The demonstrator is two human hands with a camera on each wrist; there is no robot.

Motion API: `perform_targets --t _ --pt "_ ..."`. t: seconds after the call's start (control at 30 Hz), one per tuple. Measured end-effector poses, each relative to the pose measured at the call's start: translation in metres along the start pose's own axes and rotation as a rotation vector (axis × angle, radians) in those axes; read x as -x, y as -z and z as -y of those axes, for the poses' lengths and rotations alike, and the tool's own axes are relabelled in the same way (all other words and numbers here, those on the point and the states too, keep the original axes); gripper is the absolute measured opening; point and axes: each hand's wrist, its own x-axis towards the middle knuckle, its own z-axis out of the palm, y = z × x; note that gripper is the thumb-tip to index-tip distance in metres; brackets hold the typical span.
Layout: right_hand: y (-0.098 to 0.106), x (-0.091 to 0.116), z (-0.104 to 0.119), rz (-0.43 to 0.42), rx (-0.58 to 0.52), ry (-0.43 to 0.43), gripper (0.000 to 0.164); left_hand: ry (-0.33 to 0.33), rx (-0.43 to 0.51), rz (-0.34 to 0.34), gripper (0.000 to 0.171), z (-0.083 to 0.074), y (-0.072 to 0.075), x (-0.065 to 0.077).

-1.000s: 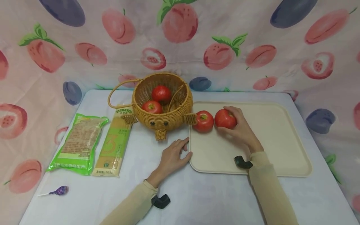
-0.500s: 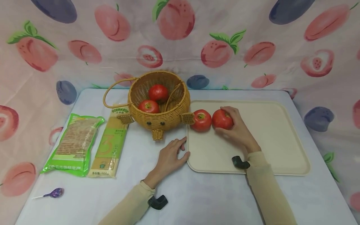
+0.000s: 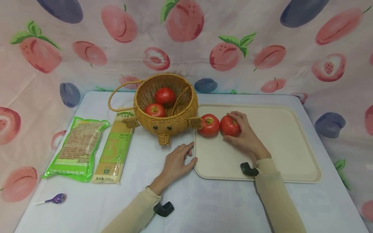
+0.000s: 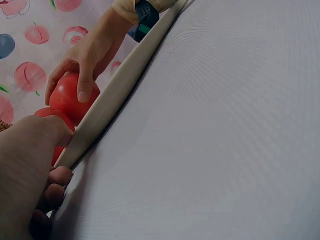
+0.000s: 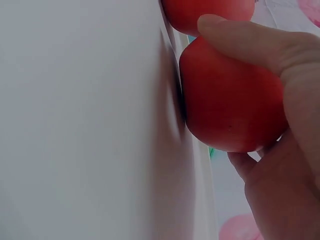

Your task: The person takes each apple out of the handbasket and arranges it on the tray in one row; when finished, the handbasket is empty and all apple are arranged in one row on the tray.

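On the left part of the cream tray (image 3: 274, 142), my right hand (image 3: 247, 136) grips a red tomato (image 3: 230, 127), thumb on the near side and fingers round the far side. The right wrist view shows this tomato (image 5: 230, 97) low against the tray. A second tomato (image 3: 208, 125) stands close beside it, next to the basket's ear. My left hand (image 3: 176, 163) rests at the tray's left edge, its index finger and thumb touching the rim. Two more tomatoes (image 3: 155, 110) lie inside a wicker basket (image 3: 170, 124) with a pig's face.
Left of the basket lie a pack of spaghetti (image 3: 113, 152) and a green-edged clear food bag (image 3: 77, 145). A purple-wrapped lollipop (image 3: 59, 198) lies at the table's near left. The basket's handle (image 3: 115, 94) sticks out leftward. A fruit-print cloth (image 3: 186, 61) hangs behind.
The head view has shifted slightly. Both hands and the tomatoes keep their places on and beside the tray.
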Motion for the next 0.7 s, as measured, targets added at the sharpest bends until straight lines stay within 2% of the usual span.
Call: perform_targets --t 0.47,0.7 --pt "-0.0002 -0.0009 -0.003 0.009 -0.004 0.009 0.082 0.0 -0.001 -0.002 0.048 0.0005 0.0006 -0.0003" --pt "0.0002 -0.0033 0.0041 -0.082 -0.012 0.09 0.067 -0.002 -0.005 0.005 0.049 0.0025 -0.0005 0.001"
